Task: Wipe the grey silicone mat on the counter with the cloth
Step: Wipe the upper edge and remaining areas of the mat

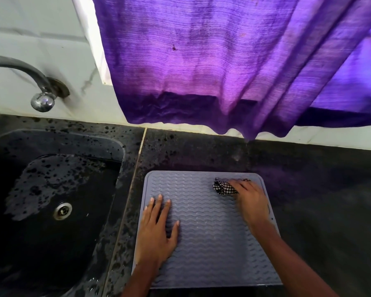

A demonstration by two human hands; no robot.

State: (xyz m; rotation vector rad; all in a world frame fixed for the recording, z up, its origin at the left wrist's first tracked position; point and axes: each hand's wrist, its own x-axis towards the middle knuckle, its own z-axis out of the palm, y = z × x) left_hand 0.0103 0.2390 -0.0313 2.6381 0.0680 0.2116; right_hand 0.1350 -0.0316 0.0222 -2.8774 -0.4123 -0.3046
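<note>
A dark speckled desk (319, 200) ran below a white tiled wall and a hanging purple curtain (223, 61). A black sink (84, 232) was set into its left part, with a chrome tap (41, 86) above. The grey silicone mat (206, 232) lay flat by the desk's front edge, just right of the sink. The left hand (156, 230) rested flat on the mat's left side, fingers straight and spread. The right hand (251, 200) curled over a bunched black-and-white checked cloth (223, 187), holding it down near the mat's far right corner.
</note>
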